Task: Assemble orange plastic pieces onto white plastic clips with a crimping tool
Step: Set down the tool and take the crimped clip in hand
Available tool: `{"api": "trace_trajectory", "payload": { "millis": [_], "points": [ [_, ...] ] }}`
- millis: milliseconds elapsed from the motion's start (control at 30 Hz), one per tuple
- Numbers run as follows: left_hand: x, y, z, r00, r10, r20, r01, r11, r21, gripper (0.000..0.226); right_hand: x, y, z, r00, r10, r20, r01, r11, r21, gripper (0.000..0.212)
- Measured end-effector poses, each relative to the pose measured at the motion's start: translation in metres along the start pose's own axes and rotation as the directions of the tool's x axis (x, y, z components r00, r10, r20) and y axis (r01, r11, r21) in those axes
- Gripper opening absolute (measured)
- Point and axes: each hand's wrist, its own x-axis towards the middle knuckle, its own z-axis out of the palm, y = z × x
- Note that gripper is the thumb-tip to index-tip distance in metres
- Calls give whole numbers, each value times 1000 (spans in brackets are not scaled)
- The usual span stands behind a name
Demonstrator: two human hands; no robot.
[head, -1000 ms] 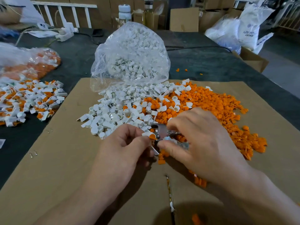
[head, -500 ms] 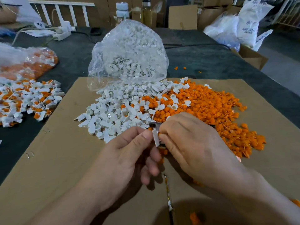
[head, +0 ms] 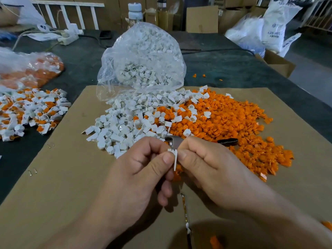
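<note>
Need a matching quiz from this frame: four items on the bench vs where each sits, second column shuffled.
Items:
1. clear bag
2. orange pile
3. mixed pile
4. clip

Places:
a. pinched between left hand and right hand
b. right part of the cardboard
c. on the dark table, left of the cardboard
d. far edge of the cardboard, mouth spilling white clips

Pairs: 1-d, 2-b, 3-c, 4-a
</note>
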Motion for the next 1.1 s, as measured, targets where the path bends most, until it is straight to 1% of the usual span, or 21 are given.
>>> {"api": "trace_trajectory", "payload": {
  "millis": [67, 133, 200, 233, 267, 300, 333, 367, 433, 600, 667, 700, 733, 767, 800, 833, 900, 967, 1000, 1033, 1100],
  "points": [
    [-2, 0, 0, 998, 59, 11, -60, 993, 101, 13, -2, -1, -2, 985, 140, 97, -161, 951, 262, 33],
    [-5, -2, -1, 987, 153, 40, -158, 939, 305, 18, -3, -3, -4, 929, 262, 261, -361, 798, 483, 33],
    [-6, -2, -1, 975, 214, 64, -221, 880, 421, 18, -3, -7, -5, 896, 300, 329, -440, 704, 557, 29],
    [-5, -2, 0, 977, 206, 45, -207, 901, 382, 17, -3, -7, -5, 906, 303, 296, -419, 739, 527, 32],
    [-4, -1, 1, 986, 166, 10, -162, 946, 281, 15, -3, -7, -6, 935, 282, 215, -349, 840, 415, 37],
    [-2, -1, 2, 995, 94, -15, -91, 984, 156, 13, -4, -6, -7, 971, 216, 107, -234, 949, 213, 37],
    [0, 0, 1, 999, 31, -24, -30, 999, 38, 13, -5, -5, -9, 995, 98, 12, -97, 995, -34, 34],
    [1, 0, 0, 1000, -16, -16, 15, 999, -33, 15, -5, -3, -10, 999, -38, -27, 30, 970, -243, 30],
    [3, 1, -2, 997, -70, 41, 74, 992, -103, 22, -5, -3, -12, 977, -211, 6, 193, 878, -437, 28],
    [3, 2, -3, 988, -77, 132, 95, 986, -134, 27, -4, -3, -9, 940, -341, 9, 296, 802, -519, 34],
    [1, 2, -3, 990, -53, 130, 64, 994, -85, 27, -6, -4, -5, 938, -345, -22, 296, 834, -465, 35],
    [0, 3, -3, 992, -35, 123, 42, 998, -54, 26, -6, -4, -2, 957, -285, -47, 248, 896, -369, 34],
    [-1, 3, -3, 993, -14, 113, 15, 1000, -6, 25, -6, -5, 0, 988, -148, -50, 136, 972, -190, 33],
    [-3, 2, -3, 994, 11, 109, -17, 998, 61, 23, -6, -6, 1, 1000, 30, -10, -29, 997, 70, 32],
    [-4, 2, -2, 993, 33, 112, -47, 991, 126, 23, -4, -6, -1, 976, 197, 88, -214, 937, 275, 30],
    [-5, 1, -1, 992, 45, 116, -64, 984, 165, 23, -2, -8, -2, 935, 289, 206, -350, 846, 402, 28],
    [-5, -1, 1, 994, 32, 108, -49, 985, 167, 23, -1, -6, -4, 912, 306, 272, -398, 818, 416, 28],
    [-4, -1, 1, 995, 17, 95, -32, 987, 158, 23, 0, -4, -6, 920, 304, 249, -381, 846, 374, 27],
    [-4, -1, 1, 994, 49, 101, -70, 974, 215, 22, 0, -3, -7, 916, 309, 257, -389, 841, 375, 27],
    [-4, -3, 1, 986, 121, 113, -152, 932, 329, 19, -1, -3, -7, 899, 324, 294, -425, 809, 406, 26],
    [-4, -2, -3, 926, 330, 183, -371, 703, 607, 12, -1, -2, -8, 842, 345, 415, -525, 700, 484, 25]
  ]
}}
